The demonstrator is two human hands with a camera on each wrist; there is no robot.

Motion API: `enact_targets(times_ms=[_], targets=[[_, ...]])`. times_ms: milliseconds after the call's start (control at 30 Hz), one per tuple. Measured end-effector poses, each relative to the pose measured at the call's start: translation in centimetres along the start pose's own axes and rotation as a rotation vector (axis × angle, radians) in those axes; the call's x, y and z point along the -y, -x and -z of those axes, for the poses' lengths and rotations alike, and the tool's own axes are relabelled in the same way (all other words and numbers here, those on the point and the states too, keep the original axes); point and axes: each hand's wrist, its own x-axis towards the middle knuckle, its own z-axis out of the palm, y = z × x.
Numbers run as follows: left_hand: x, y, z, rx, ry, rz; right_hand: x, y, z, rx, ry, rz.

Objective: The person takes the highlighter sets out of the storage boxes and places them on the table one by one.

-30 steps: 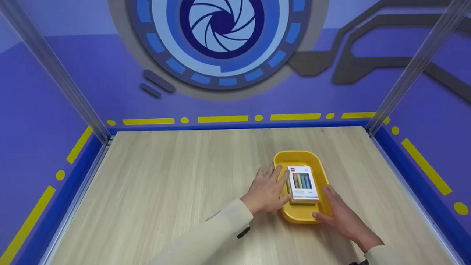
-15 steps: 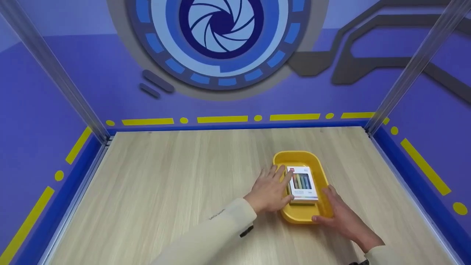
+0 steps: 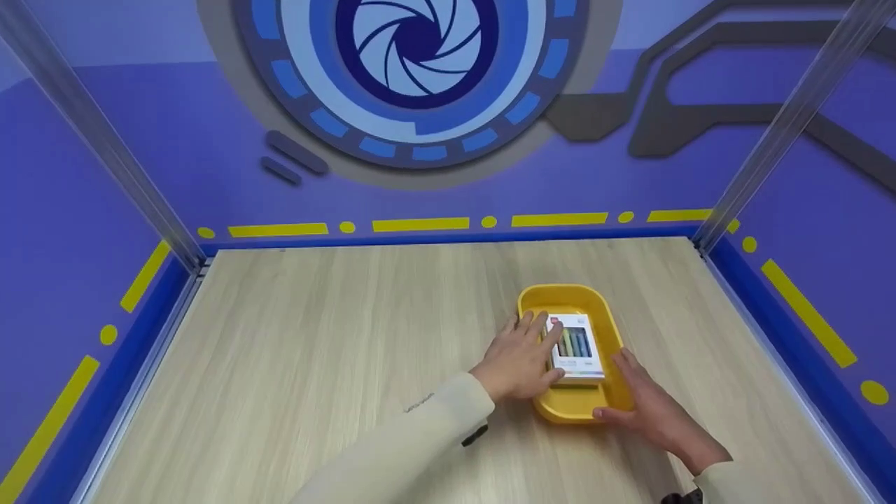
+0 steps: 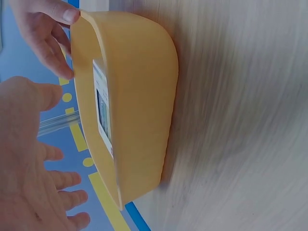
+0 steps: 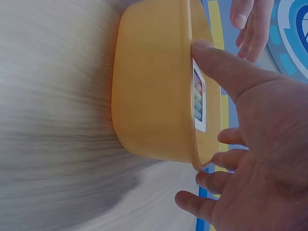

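A yellow tray [image 3: 570, 413] with rounded corners and raised walls stands on the wooden table. In it lies a white box [image 3: 579, 367] with a window showing colored sticks, printed face up. My left hand [image 3: 521, 357] hovers over the tray's left side, fingers spread, partly covering the box's left edge. In the left wrist view the left hand [image 4: 36, 154] appears apart from the tray. Along the tray's right side is my right hand [image 3: 658, 413]. Its thumb touches the rim near the front corner in the right wrist view, with the other fingers [image 5: 214, 183] extended and spread.
A pale wooden tabletop [image 3: 315, 350] extends around the tray. Blue-purple printed panels [image 3: 420, 189] enclose the back and both sides, joined by metal corner posts [image 3: 770, 133].
My left hand has shifted slightly right, farther over the box. The right hand stays beside the tray. The head view has tilted a little.
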Motion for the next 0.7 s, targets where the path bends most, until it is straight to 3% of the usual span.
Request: enact_targets(times_ms=[433,700], targets=[[-0.04,-0.76,-0.18,0.004,0.004,0.009,-0.11,-0.16,0.43,-0.007,0.007,0.041],[-0.27,-0.92,-0.89,0.013,0.004,0.010,-0.50,-0.11,0.26,0.003,0.014,0.024]])
